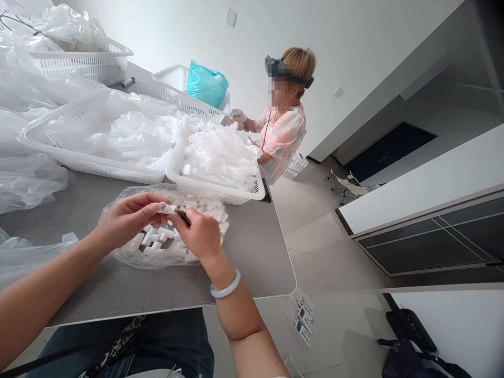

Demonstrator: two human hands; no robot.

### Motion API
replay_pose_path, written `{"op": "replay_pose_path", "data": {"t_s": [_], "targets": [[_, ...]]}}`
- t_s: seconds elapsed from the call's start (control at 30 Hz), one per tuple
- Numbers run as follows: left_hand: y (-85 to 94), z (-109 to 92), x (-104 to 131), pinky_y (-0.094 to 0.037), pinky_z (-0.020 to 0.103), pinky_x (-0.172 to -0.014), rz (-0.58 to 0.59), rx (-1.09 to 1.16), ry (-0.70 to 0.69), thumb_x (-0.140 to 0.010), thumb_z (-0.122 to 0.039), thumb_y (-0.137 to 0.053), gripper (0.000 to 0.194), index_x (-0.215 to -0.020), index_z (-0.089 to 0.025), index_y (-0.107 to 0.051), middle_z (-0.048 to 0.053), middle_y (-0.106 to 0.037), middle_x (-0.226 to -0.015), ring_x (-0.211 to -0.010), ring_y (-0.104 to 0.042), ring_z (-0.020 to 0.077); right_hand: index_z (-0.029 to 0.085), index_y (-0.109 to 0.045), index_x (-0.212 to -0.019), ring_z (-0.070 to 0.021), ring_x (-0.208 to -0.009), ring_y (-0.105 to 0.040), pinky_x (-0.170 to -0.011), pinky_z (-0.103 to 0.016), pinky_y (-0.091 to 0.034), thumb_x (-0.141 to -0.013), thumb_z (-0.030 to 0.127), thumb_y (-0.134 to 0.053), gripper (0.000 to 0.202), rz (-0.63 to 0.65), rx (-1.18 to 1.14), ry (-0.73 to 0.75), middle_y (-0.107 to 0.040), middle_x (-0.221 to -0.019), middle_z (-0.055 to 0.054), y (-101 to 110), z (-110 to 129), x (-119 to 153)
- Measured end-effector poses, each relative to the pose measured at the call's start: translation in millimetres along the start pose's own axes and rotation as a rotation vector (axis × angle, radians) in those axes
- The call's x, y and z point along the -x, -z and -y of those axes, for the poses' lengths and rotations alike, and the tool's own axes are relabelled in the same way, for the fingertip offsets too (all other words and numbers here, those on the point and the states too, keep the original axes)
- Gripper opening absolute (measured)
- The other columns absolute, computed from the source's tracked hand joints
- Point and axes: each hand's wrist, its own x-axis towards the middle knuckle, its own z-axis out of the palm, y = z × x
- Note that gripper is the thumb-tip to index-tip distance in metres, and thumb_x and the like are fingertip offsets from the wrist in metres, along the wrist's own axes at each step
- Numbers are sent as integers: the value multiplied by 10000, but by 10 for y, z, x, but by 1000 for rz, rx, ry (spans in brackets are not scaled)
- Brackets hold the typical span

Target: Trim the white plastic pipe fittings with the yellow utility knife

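Between the thumb and fingers of my left hand (132, 215) is a small white plastic tube-shaped part (168, 209), its round open end facing me. My right hand (200, 231) is closed around a dark, slim tool (183, 216), whose tip meets the right end of the white part. The tool's exact kind is hidden by my fingers. Below both hands, a clear plastic bag (134, 260) lies spread on the grey table (252, 262), with many similar white parts (155, 237) in it.
Behind the bag stand a white basket (240, 195) and a wider basket (118, 170), both full of clear plastic bags. Farther back, a basket (173, 97) holds a blue bag (207, 86). Another person (281, 136) works at the table's far end. The table's right edge (289, 252) is near.
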Motion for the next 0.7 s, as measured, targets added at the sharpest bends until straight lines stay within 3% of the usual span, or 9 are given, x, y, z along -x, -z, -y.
{"op": "replay_pose_path", "data": {"t_s": [0.3, 0.47, 0.7], "targets": [[10, 38, 24, -567, 281, -574, -43, -167, -110, -760, -402, -808, 265, -1003, -300, -786, 38, -761, -965, -744, -671, 217, 186, -580, -771, -145, -627, -665, -478, -215, -271, -982, 436, -610, 329, 71, -6, -49, -681, -681, 4, 84, 26, -18], [0, 24, 37, -597, 280, -615, -14, -242, -179, -817, -375, -757, 277, -1089, -320, -760, 27, -764, -1087, -839, -695, 227, 179, -578, -792, -118, -528, -583, -436, -216, -248, -1034, 425, -513, 351, 108, -16, -34, -641, -648, 13, 82, 20, -25], [8, 36, 6, -618, 275, -617, 28, -202, -115, -779, -386, -787, 293, -1066, -325, -777, 27, -771, -1056, -826, -711, 223, 193, -566, -726, -129, -572, -625, -459, -210, -269, -1011, 414, -551, 361, -15, -4, -21, -629, -620, 22, 14, -4, -16]]}}
